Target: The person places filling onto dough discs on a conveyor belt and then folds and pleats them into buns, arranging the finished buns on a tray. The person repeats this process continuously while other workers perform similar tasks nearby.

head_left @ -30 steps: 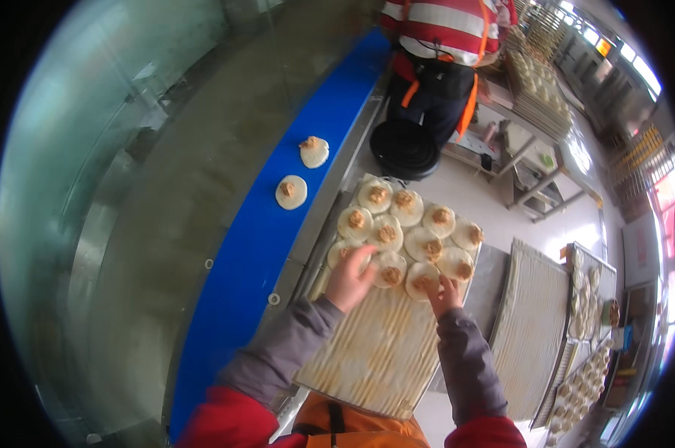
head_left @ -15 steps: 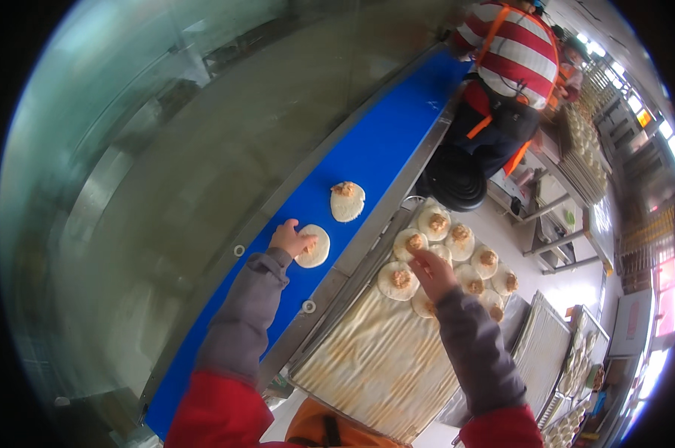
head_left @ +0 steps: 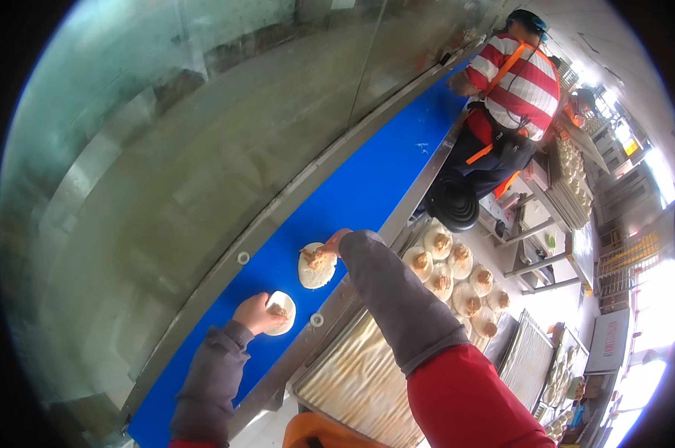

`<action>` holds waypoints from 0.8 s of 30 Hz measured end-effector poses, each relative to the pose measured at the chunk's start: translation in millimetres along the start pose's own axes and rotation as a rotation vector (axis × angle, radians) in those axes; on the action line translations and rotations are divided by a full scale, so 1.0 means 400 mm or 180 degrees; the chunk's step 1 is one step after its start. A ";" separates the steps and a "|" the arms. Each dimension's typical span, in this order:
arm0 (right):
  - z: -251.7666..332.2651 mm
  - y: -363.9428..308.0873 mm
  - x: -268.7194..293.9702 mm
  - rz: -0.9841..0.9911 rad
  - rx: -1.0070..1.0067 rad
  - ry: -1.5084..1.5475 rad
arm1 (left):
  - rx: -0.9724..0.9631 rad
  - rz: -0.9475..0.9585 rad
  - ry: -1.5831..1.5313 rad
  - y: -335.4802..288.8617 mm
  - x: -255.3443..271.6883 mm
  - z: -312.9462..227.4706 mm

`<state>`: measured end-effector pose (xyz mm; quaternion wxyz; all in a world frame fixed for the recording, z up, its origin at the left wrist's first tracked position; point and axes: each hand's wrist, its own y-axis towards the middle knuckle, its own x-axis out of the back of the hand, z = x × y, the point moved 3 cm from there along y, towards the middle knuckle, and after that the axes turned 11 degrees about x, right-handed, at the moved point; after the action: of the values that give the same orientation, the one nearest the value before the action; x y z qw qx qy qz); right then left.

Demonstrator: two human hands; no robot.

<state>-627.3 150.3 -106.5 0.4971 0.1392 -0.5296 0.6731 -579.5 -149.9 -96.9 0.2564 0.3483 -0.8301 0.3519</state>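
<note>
On the blue conveyor belt (head_left: 375, 175) lie two flat, pale dough rounds topped with a lump of orange-brown filling. My left hand (head_left: 255, 314) grips the left edge of the nearer dough round (head_left: 286, 306), and that edge is folded up by the filling. My right hand (head_left: 338, 243) reaches across to the farther dough round (head_left: 316, 278), its fingers closed at the upper right edge beside the filling. The sleeve partly covers this hand. Right of the belt, a tray (head_left: 363, 373) with a wrinkled, light lining holds several filled dough rounds (head_left: 468, 302) at its far end.
A metal rail (head_left: 307, 345) with a white roller (head_left: 316, 319) edges the belt. Ahead on the right, a person in a red-and-white striped top (head_left: 520, 82) stands at the belt beside a round black stool (head_left: 454, 203). Racks and more trays (head_left: 528, 357) stand farther right.
My right hand has left the tray and reached the farther dough round on the belt. Both belt rounds sit nearer and more to the left; my left hand moved along with the nearer one.
</note>
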 end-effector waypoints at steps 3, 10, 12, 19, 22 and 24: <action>0.060 -0.064 -0.080 0.0288 0.0350 0.0311 | -0.0277 -0.0340 0.0332 -0.109 0.009 0.023; 0.227 -0.235 -0.257 -0.0792 0.0666 0.1031 | 0.0450 -0.0678 -0.0635 -0.327 0.016 0.117; 0.283 -0.250 -0.286 -0.0299 0.1160 0.0934 | 0.0773 -0.0671 -0.1109 -0.380 0.026 0.156; 0.420 -0.330 -0.492 0.0063 0.1499 0.1909 | 0.1731 -0.0281 -0.3519 -0.530 0.039 0.259; 0.487 -0.333 -0.539 0.0122 0.2085 0.0907 | 0.2050 -0.0200 -0.4467 -0.551 -0.006 0.268; 0.494 -0.343 -0.548 0.0815 0.2006 0.1583 | 0.1817 -0.0110 -0.4839 -0.561 -0.028 0.266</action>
<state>-479.9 -139.9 -104.7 0.4553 0.0508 -0.1748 0.8716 -421.7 -340.9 -79.4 -0.4710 0.5568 -0.6501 0.2133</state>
